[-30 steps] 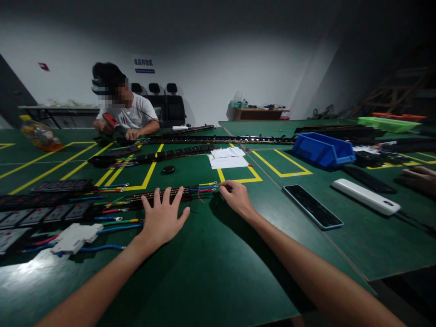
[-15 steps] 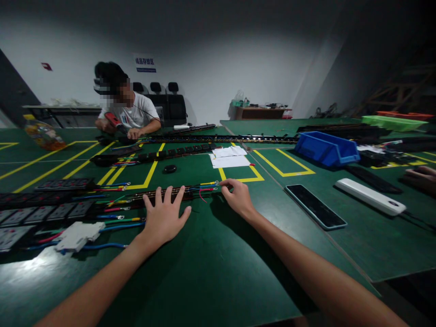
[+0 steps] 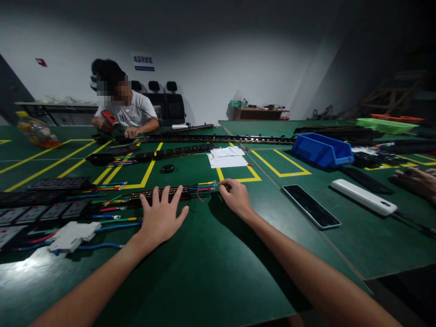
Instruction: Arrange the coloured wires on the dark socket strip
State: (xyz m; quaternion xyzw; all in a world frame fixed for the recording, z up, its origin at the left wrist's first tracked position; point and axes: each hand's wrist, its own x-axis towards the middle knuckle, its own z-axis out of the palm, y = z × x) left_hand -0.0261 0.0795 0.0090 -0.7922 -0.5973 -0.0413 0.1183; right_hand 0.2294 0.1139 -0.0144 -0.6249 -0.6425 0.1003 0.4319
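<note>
My left hand, fingers spread, lies over a long dark strip with copper-coloured bars along it. From the strip's right end come yellow, blue and red wires tipped with metal ring terminals. My right hand is closed in a pinch just right of these terminals; whatever is between its fingertips is too small to make out. Left of my left hand lie rows of black socket strips and a pale plastic block among blue, green and red wires.
A phone, a white elongated device and a blue bin are on the right. White papers and a small black round object lie beyond my hands. Across the table a co-worker holds a red power tool. Another person's hand rests at far right.
The scene has shifted slightly left in view. Both my hands keep nearly the same pose and place on the table. The hand at far right shows more.
</note>
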